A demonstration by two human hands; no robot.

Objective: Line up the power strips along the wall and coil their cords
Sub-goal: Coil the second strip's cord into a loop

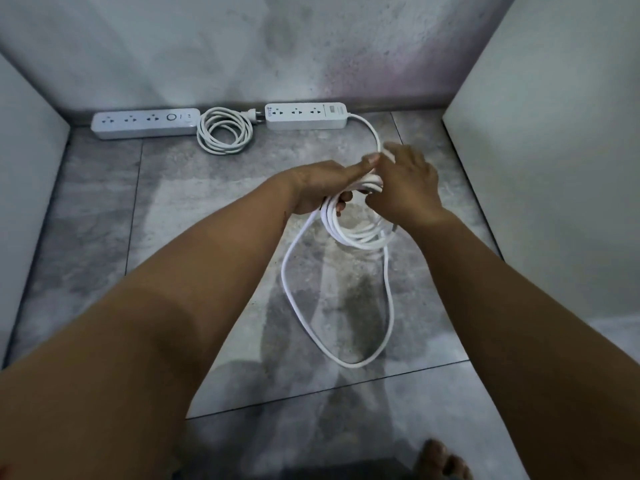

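Observation:
Two white power strips lie against the back wall: the left power strip [145,123] and the right power strip [305,116]. A coiled cord [225,136] with its plug rests between them. The right strip's cord [375,133] runs forward to my hands. My left hand [322,188] grips several loops of this cord [349,233] that hang below it. My right hand [405,183] lies over the same bundle, its fingers on the strand that comes from the strip. A long slack loop [311,327] trails on the floor toward me.
The floor [194,209] is grey stone-look tile. Pale panels stand at the left [27,161] and right [554,150], closing in the space. My bare foot [443,460] shows at the bottom edge.

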